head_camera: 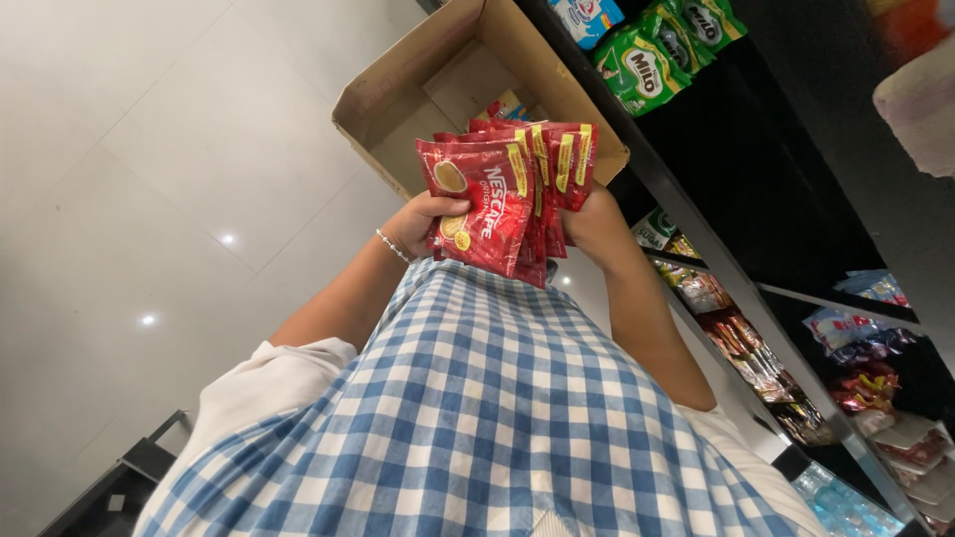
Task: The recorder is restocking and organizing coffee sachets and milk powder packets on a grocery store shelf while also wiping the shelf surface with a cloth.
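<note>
A: What's in the hands?

B: A fanned stack of red sachets (507,194), flat and rectangular, each with a yellow strip at its top edge. I count about five, though the back ones overlap and I can't be sure. The left hand (423,221) is clamped on the stack's 8 o'clock edge, the right hand (594,224) grips it at 3 o'clock. A thin bracelet (392,246) sits on the left wrist.

A: And around it?

B: Just behind the sachets, toward 12 o'clock, is an open brown cardboard box (398,89) with more red packets inside. At 1 o'clock, three green pouches (662,50) stand on a dark shelf (696,214), beside a blue-and-white pack (587,18). Lower shelves at 4 o'clock hold mixed coloured packets (741,343), too small to count. A blue-and-white checked shirt (477,418) fills 6 o'clock.
</note>
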